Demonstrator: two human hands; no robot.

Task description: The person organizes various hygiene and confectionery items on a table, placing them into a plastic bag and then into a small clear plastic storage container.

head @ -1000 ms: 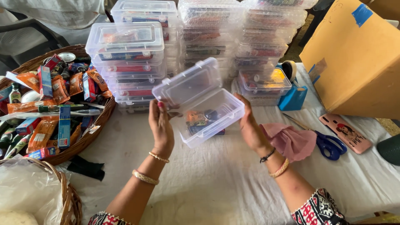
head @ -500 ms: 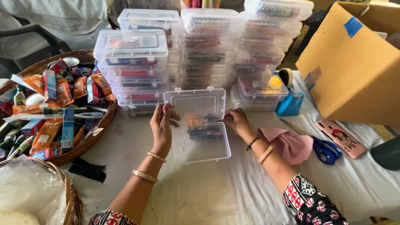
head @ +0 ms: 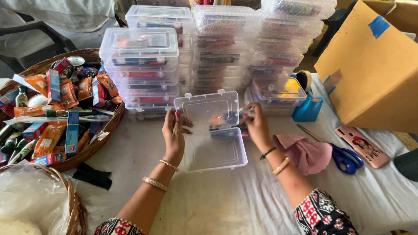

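Gripping opposite edges, a clear plastic case (head: 213, 135) is held by left hand (head: 174, 130) and right hand (head: 257, 124); bare tabletop (head: 226, 200) lies nearer.

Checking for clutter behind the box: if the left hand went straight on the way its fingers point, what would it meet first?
Likely the stack of filled clear boxes just beyond the left hand; depth is hard to judge.

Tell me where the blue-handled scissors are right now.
The blue-handled scissors lie on the white cloth at the right of the head view, between the pink cloth and the phone in its pink case, beyond the right hand.
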